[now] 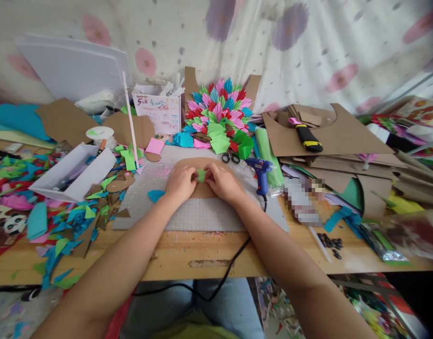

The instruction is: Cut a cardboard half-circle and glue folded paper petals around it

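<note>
Between my two hands is a small piece of light green paper [201, 175], pinched at both sides. My left hand [182, 182] grips its left end with closed fingertips, and my right hand [219, 180] grips the right end. Under them lies a rounded piece of brown cardboard [202, 190] on a grey cutting mat [209, 219]. A blue paper piece [155, 195] rests on the mat beside my left wrist. To the right of my right hand stands a blue glue gun [261, 175], its black cord running down past the table edge.
Behind the mat is a colourful fan of folded paper petals [219, 106], with scissors [230, 158] in front. Paper scraps [75, 221] and a white box [75, 174] crowd the left. Stacked cardboard [322, 132] with a yellow-black cutter [309, 138] lies right, near small black pieces [331, 242].
</note>
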The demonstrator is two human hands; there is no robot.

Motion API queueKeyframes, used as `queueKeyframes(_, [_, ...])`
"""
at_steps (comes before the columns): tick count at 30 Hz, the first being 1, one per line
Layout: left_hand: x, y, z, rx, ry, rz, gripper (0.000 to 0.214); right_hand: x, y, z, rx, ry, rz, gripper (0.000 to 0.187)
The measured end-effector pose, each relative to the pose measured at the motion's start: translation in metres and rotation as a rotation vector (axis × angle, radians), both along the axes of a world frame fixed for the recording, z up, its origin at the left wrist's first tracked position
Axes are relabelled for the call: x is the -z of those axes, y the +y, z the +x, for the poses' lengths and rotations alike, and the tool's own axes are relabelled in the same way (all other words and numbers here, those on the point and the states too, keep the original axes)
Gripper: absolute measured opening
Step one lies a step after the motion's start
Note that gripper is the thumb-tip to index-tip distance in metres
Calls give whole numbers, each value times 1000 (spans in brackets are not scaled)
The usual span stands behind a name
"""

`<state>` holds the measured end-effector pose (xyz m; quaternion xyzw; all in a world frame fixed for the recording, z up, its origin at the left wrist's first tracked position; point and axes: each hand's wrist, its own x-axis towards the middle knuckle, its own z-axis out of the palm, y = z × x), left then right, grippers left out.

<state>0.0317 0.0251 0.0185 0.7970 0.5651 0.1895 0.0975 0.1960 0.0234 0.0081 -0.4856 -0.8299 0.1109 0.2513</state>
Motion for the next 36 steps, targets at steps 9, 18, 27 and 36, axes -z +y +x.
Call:
queueKeyframes(9, [2,3,-1,-30,12,3,7,-5,-3,-7,79,-107,-22,32])
queueKeyframes(18, [7,7,-2,-3,-35,22,7,-8,-1,-6,87,-127,-27,23])
queueKeyframes(27, [4,7,-1,8,7,33,7,-6,2,-4,120,-85,-60,17])
queueKeyframes(36, [7,9,0,-28,-5,22,7,-4,2,-5,129,-38,-73,18])
